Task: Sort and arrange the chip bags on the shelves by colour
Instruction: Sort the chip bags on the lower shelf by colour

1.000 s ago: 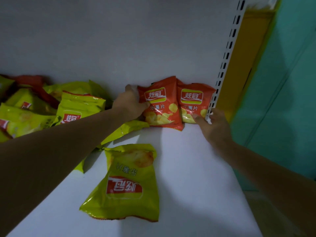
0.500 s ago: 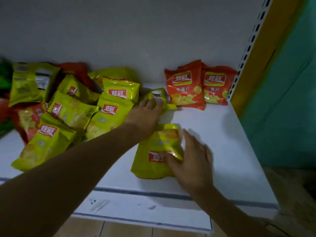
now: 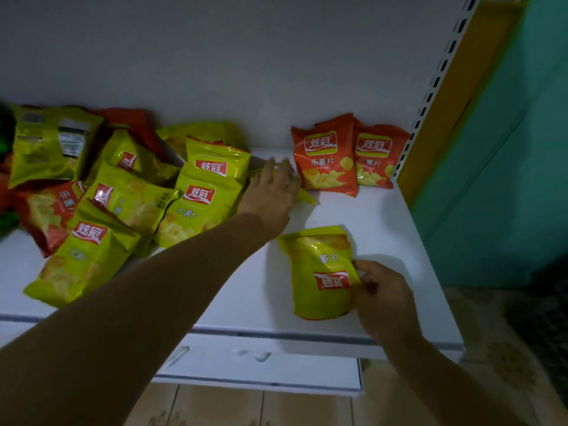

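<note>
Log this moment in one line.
left hand: flat on back yellow bag | right hand: pinches front yellow bag | red bags: two upright, shelf right rear | pile: mixed colours, left

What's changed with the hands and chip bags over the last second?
Both hands left the two orange-red chip bags in the back corner. The left hand moved onto a flat yellow-green chip bag beside them; the right hand came forward and pinches the edge of the upside-down yellow-green chip bag at the shelf front. The orange-red bags stay upright; the pile of bags on the left is unmoved.
</note>
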